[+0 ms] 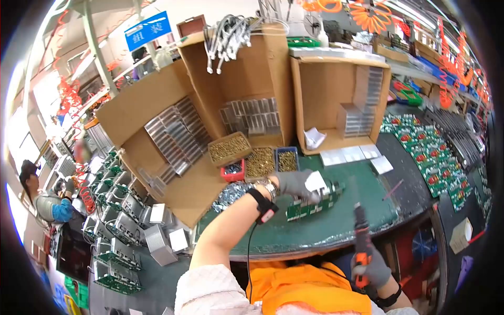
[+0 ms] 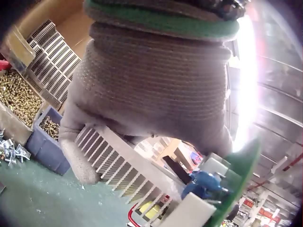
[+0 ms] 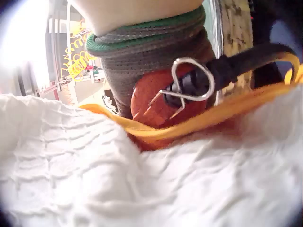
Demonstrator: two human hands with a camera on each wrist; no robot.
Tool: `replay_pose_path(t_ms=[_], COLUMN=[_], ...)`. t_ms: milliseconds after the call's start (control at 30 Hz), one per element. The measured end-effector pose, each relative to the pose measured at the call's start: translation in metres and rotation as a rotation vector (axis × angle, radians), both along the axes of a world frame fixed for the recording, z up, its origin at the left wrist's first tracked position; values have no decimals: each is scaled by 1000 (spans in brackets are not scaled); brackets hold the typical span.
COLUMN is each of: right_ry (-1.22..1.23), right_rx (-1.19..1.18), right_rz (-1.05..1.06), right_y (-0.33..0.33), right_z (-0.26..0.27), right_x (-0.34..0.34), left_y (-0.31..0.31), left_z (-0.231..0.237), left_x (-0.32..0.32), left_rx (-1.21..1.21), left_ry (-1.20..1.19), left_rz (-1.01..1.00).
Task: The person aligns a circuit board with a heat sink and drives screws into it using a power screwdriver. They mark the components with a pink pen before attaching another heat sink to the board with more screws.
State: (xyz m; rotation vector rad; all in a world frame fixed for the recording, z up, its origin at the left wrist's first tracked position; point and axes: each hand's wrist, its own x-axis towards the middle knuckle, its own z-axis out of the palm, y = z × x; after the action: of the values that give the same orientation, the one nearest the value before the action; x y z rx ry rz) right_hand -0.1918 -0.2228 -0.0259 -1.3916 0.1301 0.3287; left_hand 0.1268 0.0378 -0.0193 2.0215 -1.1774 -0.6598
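My gloved left hand grips a finned metal heat sink on a green circuit board, tilted over the green mat. Blue components show beside the fins in the left wrist view. At the front right, my gloved right hand holds an orange and black electric screwdriver, its tip pointing up and away from me. In the right wrist view the glove and the tool's orange end with its wire hook and cord are partly hidden by white and orange cloth.
Screws fill a cardboard tray and a blue bin behind the left hand; small metal parts lie beside it. Cartons with heat sinks stand at the back. Circuit boards lie right, assembled units left. A person is far left.
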Motion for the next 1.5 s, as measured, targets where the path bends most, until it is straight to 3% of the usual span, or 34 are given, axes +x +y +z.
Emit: replay_pose_path(t_ms=[33, 133, 167, 300, 433, 567, 633, 667, 733, 800, 833, 900, 1000, 1300, 1367, 1500], right_ry=[-34, -121, -137, -144, -225, -261, -272, -294, -306, -318, -291, -259, -164, -259, -360, -319], right_rx=[42, -23, -11, -17, 83, 104, 100, 96, 123, 149, 144, 132, 120, 123, 190, 180], right_rz=[-85, -253, -230, -156, -172, -262, -151, -173, -186, -188, -164, -132, -169, -194, -308, -248], right_y=[-5, 0, 3, 8, 18, 21, 20, 23, 28, 26, 22, 16, 19, 28, 39, 16], right_z=[1, 13, 12, -10, -19, -29, -20, -18, -13, -15, -22, -27, -29, -25, -19, -41], right_x=[13, 60, 72, 111, 130, 130, 127, 125, 122, 123, 126, 129, 133, 129, 128, 134], left_y=[0, 1, 0, 8, 12, 21, 37, 46, 72, 98, 111, 129, 141, 133, 135, 135], left_z=[11, 63, 68, 42, 43, 22, 16, 9, -9, -34, -42, -62, -81, -92, -92, -95], left_x=[-11, -62, -66, -75, -88, -99, -109, -116, -131, -147, -155, -175, -198, -206, -203, -201], left_rx=[144, 174, 141, 75, 152, 20, -293, -298, -332, -196, -199, 76, 287, 381, 394, 394], left_ry=[-35, 94, 37, -236, -298, -445, -664, -665, -619, -663, -673, -803, -806, -704, -715, -728], left_rz=[5, 107, 53, 280, 323, 367, 526, 519, 822, 967, 970, 1037, 1026, 1056, 1054, 1056])
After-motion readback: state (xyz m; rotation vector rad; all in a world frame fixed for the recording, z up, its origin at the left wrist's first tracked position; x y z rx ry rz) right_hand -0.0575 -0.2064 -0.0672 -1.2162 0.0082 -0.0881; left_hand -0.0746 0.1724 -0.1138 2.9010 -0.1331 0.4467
